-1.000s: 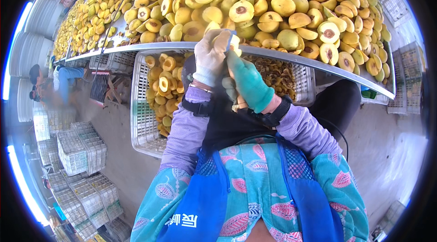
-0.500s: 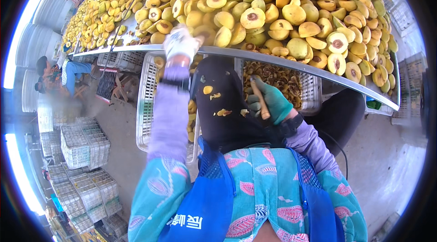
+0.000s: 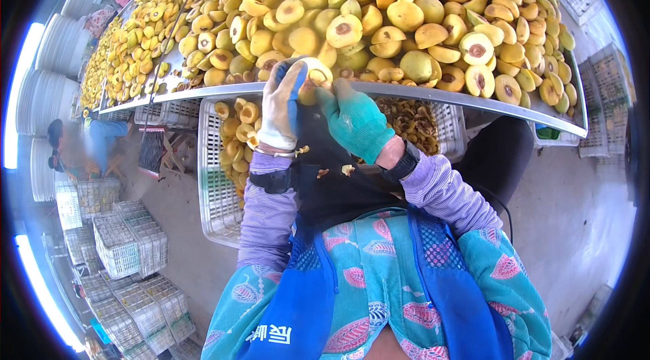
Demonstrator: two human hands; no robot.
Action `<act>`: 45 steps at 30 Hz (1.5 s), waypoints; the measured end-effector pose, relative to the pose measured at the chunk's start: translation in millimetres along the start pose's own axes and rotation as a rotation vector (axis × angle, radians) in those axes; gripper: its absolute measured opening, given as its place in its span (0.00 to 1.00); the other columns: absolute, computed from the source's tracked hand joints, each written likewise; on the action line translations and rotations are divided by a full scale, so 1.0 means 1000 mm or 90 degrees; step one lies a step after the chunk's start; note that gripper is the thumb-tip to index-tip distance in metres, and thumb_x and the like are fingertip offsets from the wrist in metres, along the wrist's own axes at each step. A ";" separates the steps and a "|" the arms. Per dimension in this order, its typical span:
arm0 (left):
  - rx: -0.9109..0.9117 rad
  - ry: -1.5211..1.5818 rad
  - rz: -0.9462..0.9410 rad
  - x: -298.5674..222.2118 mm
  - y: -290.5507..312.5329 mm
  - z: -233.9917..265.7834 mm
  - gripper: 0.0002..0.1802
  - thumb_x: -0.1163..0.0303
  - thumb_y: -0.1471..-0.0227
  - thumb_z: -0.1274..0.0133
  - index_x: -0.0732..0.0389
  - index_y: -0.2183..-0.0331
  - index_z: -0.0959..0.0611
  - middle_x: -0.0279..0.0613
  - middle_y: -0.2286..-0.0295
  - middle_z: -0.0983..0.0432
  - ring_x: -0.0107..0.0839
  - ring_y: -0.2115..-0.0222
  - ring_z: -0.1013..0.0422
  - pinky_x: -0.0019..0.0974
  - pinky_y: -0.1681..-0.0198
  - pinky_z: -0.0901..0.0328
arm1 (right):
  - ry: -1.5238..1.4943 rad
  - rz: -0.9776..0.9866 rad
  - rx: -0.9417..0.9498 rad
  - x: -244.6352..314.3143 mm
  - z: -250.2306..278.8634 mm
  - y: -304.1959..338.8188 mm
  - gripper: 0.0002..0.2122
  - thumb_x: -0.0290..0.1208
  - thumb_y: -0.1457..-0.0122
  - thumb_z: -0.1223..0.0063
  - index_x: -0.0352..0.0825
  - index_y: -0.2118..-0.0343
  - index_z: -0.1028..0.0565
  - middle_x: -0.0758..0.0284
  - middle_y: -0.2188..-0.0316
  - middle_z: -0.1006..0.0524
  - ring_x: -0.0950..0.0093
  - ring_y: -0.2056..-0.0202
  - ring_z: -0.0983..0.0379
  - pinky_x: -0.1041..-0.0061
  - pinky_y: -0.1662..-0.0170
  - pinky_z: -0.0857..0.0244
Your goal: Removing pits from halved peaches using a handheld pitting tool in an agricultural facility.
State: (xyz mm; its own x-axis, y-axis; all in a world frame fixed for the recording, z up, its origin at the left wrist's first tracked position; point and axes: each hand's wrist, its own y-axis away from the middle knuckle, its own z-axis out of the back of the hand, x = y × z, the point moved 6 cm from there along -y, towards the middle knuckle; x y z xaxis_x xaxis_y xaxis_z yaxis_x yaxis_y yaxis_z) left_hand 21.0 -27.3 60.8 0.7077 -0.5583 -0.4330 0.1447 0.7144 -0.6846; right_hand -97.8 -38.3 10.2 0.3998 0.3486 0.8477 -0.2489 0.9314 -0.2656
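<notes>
Handwork with fruit, at the near edge of the metal surface (image 3: 433,94): holding one pale yellow fruit piece (image 3: 317,77) and, as it seems, working on it with both hands close together. As a judgement only, being in the middle of this handling, and calling now for a firm hold from the left side and for small, careful movement from the right side.

Grasping the fruit piece with the fingers of the white-gloved left hand (image 3: 279,106), placed along its left side. Bending the fingers of the green-gloved right hand (image 3: 360,119) toward its right side and seemingly touching it there. Not being able to tell whether gripping with these right fingers too, or hiding some tool inside them.

Showing the rounded upper part of the fruit piece between the two hands, in front of the large heap of yellow halves (image 3: 406,18); not being able to tell whether touching the edge of the surface with it. Below the surface, beside the left forearm (image 3: 267,214), seeing a white crate (image 3: 215,204) with yellow pieces (image 3: 238,131); beyond the right hand, seeing another crate (image 3: 453,126) with brownish scraps (image 3: 414,123). Noticing also small crumbs (image 3: 348,170) over the dark trousers (image 3: 504,146), nearer to the body than the fruit piece.
</notes>
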 end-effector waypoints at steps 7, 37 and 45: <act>-0.152 0.394 0.446 0.027 0.015 -0.040 0.12 0.68 0.46 0.48 0.67 0.64 0.22 0.33 0.74 0.26 0.19 0.76 0.33 0.22 0.71 0.37 | -0.016 -0.017 -0.044 -0.008 0.000 0.018 0.15 0.39 0.40 0.54 0.28 0.71 0.33 0.46 0.81 0.28 0.49 0.79 0.30 0.55 0.78 0.39; -0.019 0.294 0.519 0.089 -0.006 0.002 0.14 0.73 0.53 0.45 0.67 0.62 0.23 0.47 0.68 0.23 0.36 0.65 0.26 0.36 0.60 0.33 | -0.110 0.003 0.024 0.016 0.004 -0.011 0.13 0.39 0.39 0.54 0.31 0.70 0.32 0.58 0.84 0.30 0.63 0.82 0.31 0.66 0.80 0.40; -0.072 0.433 0.415 0.030 0.001 -0.027 0.14 0.67 0.42 0.53 0.65 0.59 0.21 0.37 0.67 0.25 0.21 0.70 0.29 0.23 0.66 0.33 | 0.006 0.009 -0.012 0.002 0.010 0.001 0.11 0.33 0.39 0.54 0.30 0.72 0.33 0.53 0.85 0.30 0.56 0.82 0.31 0.64 0.81 0.41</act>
State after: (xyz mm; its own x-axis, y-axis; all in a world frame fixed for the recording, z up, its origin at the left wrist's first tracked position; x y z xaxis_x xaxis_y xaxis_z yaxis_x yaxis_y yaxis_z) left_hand 24.2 -54.7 30.9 0.0663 -0.2150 -0.9744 -0.2299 0.9469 -0.2246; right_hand -105.9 -37.5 16.0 0.4050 0.3631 0.8391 -0.2388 0.9279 -0.2863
